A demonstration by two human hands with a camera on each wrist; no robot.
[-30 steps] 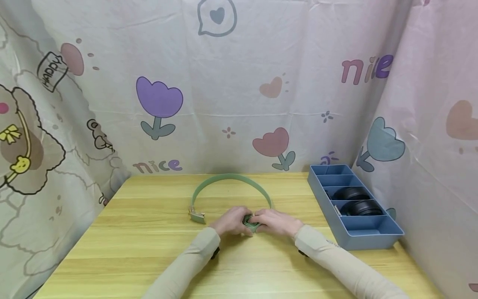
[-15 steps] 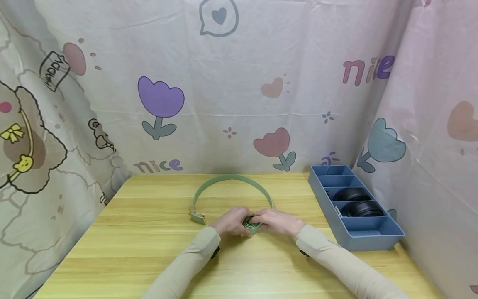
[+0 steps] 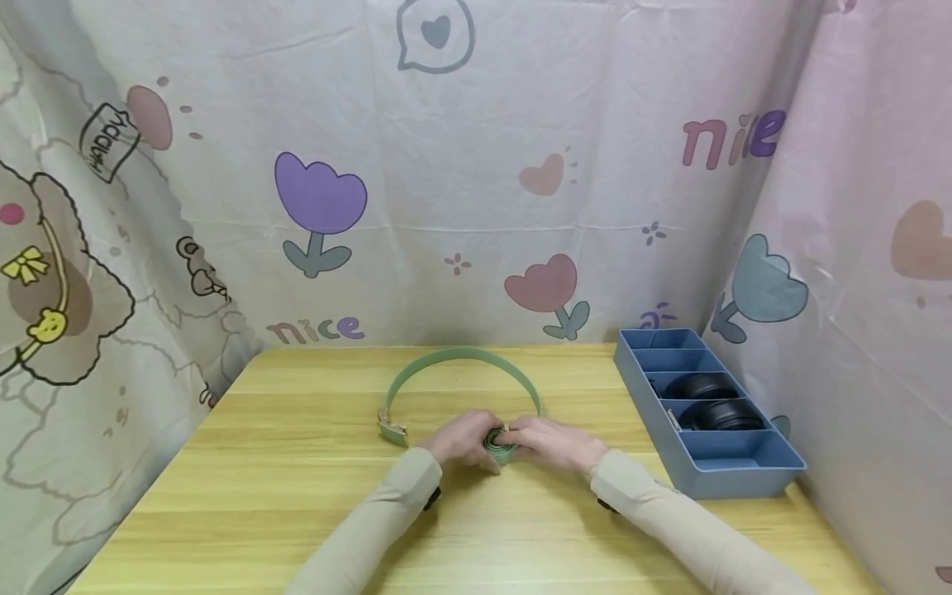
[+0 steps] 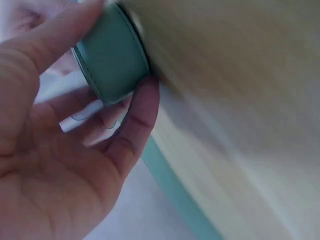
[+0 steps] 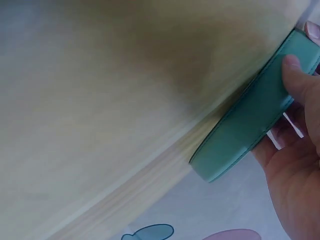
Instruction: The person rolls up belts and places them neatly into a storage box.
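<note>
A green belt [image 3: 463,353] stands on its edge on the table, its free length arching behind the hands. One end is wound into a spiral coil [image 3: 501,453]; the gold-toned buckle [image 3: 392,428] lies at the other end, left of the hands. My left hand [image 3: 463,440] grips the coil from the left, and in the left wrist view its thumb and fingers hold the rolled strap [image 4: 114,57]. From the right, my right hand [image 3: 556,442] holds the coil. In the right wrist view, the right thumb presses the strap [image 5: 247,122], with other fingers behind it.
A blue-grey organizer box [image 3: 673,446] with several compartments stands at the right of the wooden table [image 3: 260,479]. Two black coiled items [image 3: 725,415], perhaps rolled belts, sit in neighbouring compartments. A patterned curtain [image 3: 446,190] hangs behind the table and along both sides.
Both hands stay at the coil, with only slight finger shifts around it. The belt's free length and buckle look almost unmoved.
</note>
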